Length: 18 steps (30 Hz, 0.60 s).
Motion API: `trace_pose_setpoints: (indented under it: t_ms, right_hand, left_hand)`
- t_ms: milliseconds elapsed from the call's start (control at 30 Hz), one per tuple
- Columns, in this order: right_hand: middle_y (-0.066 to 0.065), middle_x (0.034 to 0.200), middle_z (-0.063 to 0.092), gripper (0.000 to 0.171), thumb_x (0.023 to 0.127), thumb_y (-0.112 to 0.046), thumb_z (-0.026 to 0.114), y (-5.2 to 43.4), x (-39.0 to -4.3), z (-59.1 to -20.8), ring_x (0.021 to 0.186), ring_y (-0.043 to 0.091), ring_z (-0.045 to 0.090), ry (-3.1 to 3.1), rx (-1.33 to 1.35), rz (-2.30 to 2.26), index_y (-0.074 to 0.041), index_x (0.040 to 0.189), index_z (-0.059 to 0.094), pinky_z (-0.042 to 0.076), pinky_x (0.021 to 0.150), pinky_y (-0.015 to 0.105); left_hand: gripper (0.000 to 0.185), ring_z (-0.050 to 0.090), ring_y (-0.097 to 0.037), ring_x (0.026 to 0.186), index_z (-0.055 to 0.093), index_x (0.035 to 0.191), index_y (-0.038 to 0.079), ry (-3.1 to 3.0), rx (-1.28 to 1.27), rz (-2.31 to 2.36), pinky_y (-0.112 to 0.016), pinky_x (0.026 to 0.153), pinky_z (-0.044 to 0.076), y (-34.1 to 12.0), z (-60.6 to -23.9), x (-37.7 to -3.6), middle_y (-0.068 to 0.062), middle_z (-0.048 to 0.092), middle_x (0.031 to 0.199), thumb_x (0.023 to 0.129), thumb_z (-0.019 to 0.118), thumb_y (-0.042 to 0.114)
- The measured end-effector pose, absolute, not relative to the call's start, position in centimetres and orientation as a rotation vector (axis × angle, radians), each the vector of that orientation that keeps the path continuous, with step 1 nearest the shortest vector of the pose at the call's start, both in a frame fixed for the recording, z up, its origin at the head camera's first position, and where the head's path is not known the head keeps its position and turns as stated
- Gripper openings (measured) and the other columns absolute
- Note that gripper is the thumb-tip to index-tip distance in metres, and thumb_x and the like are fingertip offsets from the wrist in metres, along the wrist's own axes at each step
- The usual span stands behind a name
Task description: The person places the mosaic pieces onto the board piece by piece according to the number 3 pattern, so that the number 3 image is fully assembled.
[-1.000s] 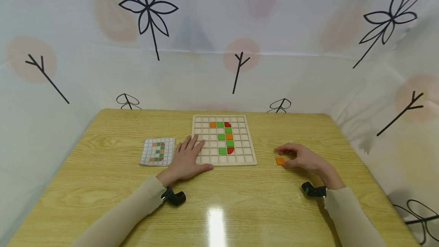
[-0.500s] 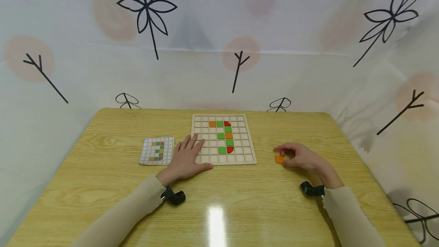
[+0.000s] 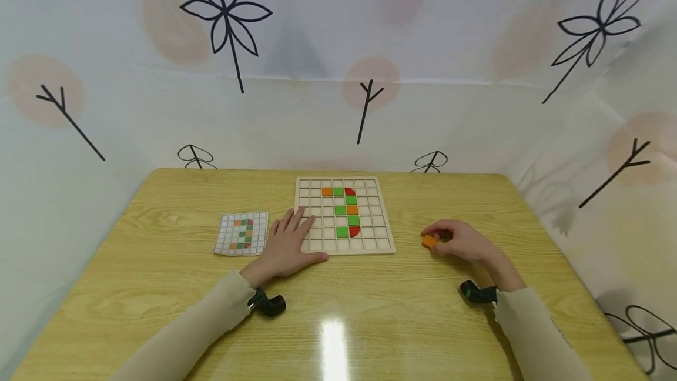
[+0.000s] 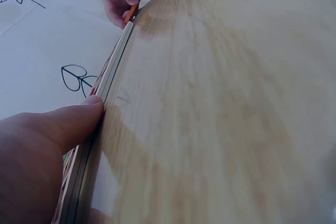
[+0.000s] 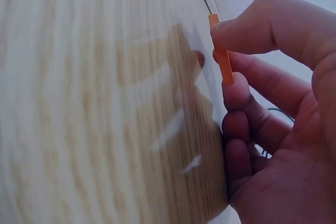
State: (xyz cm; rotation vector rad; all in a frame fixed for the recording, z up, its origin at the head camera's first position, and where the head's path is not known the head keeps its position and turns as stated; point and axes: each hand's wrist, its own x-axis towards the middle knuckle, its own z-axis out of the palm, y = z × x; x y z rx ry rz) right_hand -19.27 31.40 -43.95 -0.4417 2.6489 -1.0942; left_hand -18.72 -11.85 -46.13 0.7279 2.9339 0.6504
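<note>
Between thumb and fingers my right hand (image 3: 461, 242) pinches a square orange tile (image 5: 223, 51), tilted close over the table to the right of the board. My left hand (image 3: 288, 249) lies spread across the lower left corner of the wooden grid board (image 3: 381, 246), its thumb at the front edge. Set in the board's cells are green tiles (image 3: 342, 231), orange tiles (image 3: 352, 210) and two red rounded tiles (image 3: 354, 231), forming a bracket-like figure. In the left wrist view the left thumb (image 4: 79, 121) touches the board's rim.
Left of the board lies a paper pattern card (image 3: 224, 240) with a printed grid of coloured squares. Everything stands on a wood-grain table (image 3: 381, 310). A white cloth (image 3: 317, 116) with plant drawings hangs behind and at the sides.
The orange tile, flat on the table at first, is now tilted up in my right hand's pinch. That hand has shifted slightly left. My left hand has stayed put.
</note>
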Motion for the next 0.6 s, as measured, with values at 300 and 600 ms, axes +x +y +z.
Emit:
trace_pose_setpoints:
  t_ms: [300, 600]
  right_hand:
    - [0.007, 0.096, 0.061, 0.038, 0.082, -0.008, 0.073, 30.8, -19.2, -43.6, 0.086, 0.023, 0.053, 2.654, -0.413, -1.097, -0.005, 0.12, 0.07, 0.045, 0.072, 0.028]
    - [0.005, 0.101, 0.061, 0.037, 0.087, -0.013, 0.075, 29.3, -19.6, -42.9, 0.089, 0.022, 0.055, 2.675, -0.485, -1.087, -0.004, 0.122, 0.069, 0.048, 0.077, 0.031]
  left_hand:
    - [0.097, 0.003, -0.037, 0.151, 0.029, 0.159, 0.013, 2.927, 0.725, 0.643, -0.062, 0.115, 0.008, -11.9, -46.4, -18.8, -0.013, 0.01, 0.166, 0.087, 0.058, 0.071]
    - [0.097, 0.001, -0.035, 0.151, 0.027, 0.159, 0.015, 2.923, 0.722, 0.64, -0.061, 0.115, 0.007, -12.0, -46.3, -18.8, -0.012, 0.008, 0.166, 0.087, 0.058, 0.072]
